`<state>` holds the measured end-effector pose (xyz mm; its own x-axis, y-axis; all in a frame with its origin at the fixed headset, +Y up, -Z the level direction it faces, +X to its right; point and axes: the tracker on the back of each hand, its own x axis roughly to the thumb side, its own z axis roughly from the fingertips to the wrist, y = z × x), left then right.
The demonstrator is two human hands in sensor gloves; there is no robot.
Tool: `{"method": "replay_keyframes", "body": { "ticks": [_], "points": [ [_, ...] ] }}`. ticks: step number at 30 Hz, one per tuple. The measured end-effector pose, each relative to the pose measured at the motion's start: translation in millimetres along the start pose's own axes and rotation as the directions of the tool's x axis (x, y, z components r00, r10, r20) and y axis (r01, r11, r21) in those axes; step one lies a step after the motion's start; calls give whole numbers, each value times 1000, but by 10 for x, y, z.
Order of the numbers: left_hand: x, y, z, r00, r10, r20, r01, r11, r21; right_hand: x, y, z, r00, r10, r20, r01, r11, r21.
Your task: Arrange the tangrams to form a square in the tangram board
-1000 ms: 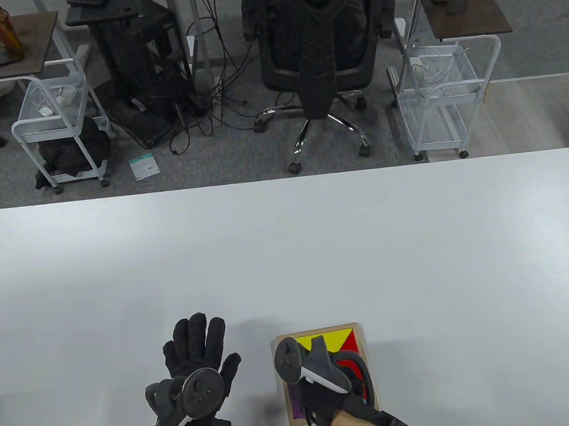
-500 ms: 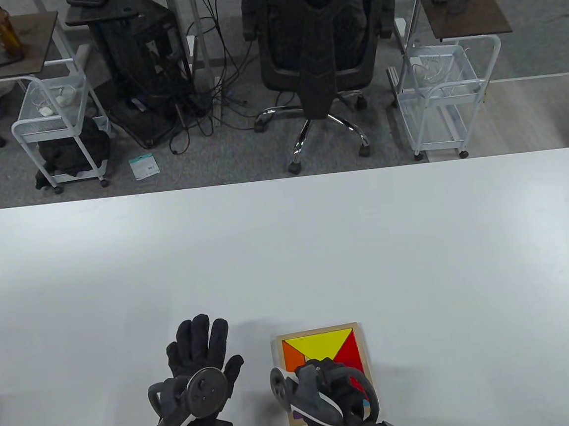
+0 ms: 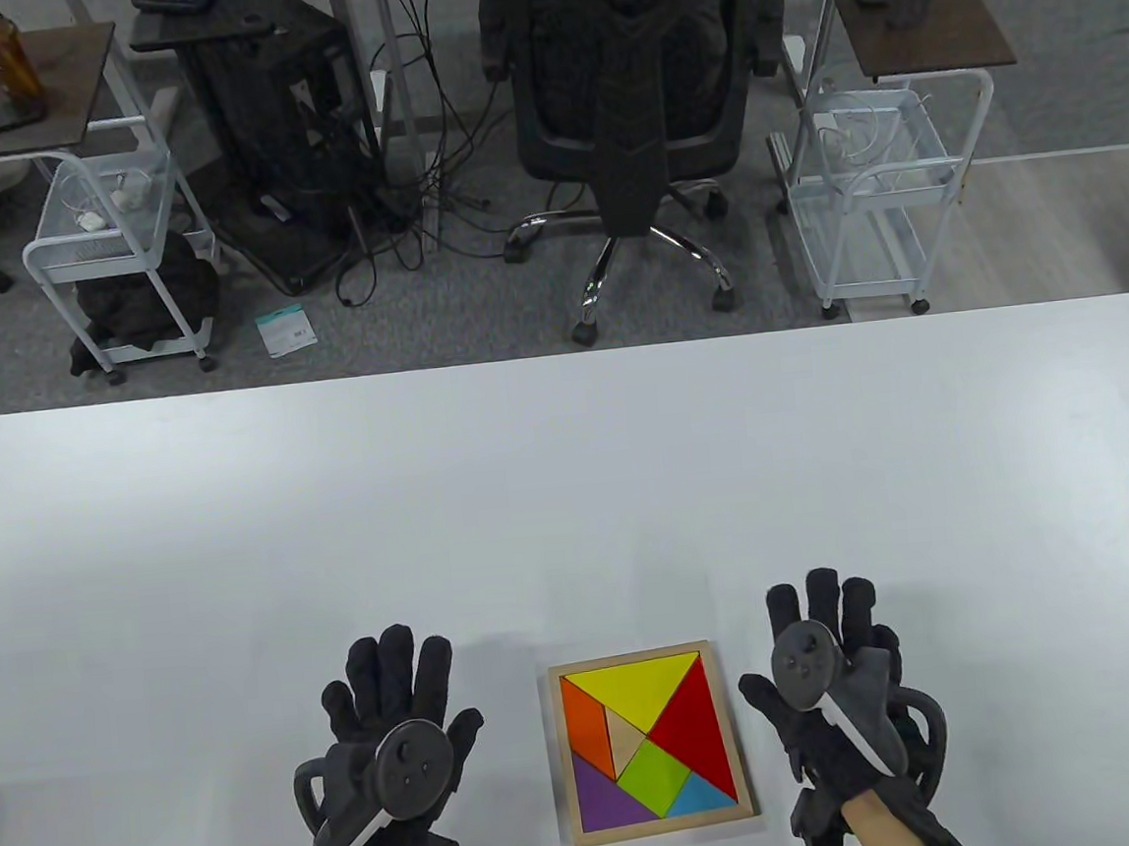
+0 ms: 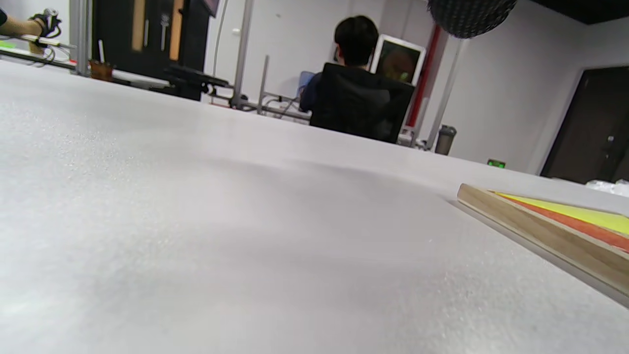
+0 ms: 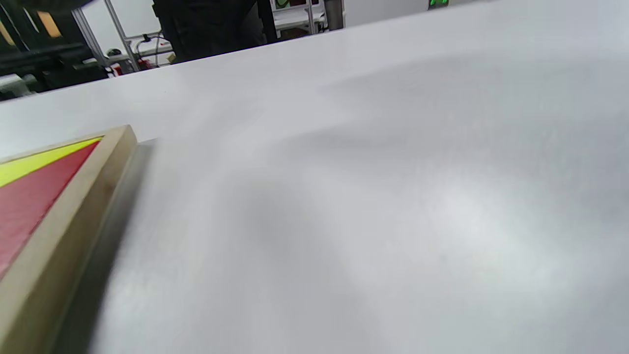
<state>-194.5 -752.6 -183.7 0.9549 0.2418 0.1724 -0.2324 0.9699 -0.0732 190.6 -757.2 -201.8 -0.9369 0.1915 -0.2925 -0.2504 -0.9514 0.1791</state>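
1. Two hands lie flat on the white tabletop (image 3: 571,501), near the person's edge. The left hand (image 3: 389,730) and the right hand (image 3: 834,686) both have straight, spread fingers and hold nothing.
2. One tangram board (image 3: 659,829) sits between the hands, touching neither. It is square, so no side is longer. Its edges run almost straight with the tabletop's edge, turned just a little.
3. Seven pieces fill the board: yellow piece (image 3: 637,685), red piece (image 3: 695,728), orange piece (image 3: 585,727), tan piece (image 3: 623,736), green piece (image 3: 655,778), purple piece (image 3: 606,802), blue piece (image 3: 701,796).
4. Half a second ago the right hand covered the board. Now it rests to the right, and the whole square shows. The left hand has stayed put.
5. Far behind stand one black chair (image 3: 628,82) and two white carts (image 3: 120,254).
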Motion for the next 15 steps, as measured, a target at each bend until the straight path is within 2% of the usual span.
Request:
{"method": "replay_keyframes", "body": {
  "ticks": [8,15],
  "points": [
    [47,-85,-23,999,-36,0,36,994,-104,-85,45,-54,1000,-15,-12,16,998,61],
    [77,-101,-39,999,-50,11,51,991,-126,-65,48,-1,1000,1,14,-1,999,36]
  ]
}}
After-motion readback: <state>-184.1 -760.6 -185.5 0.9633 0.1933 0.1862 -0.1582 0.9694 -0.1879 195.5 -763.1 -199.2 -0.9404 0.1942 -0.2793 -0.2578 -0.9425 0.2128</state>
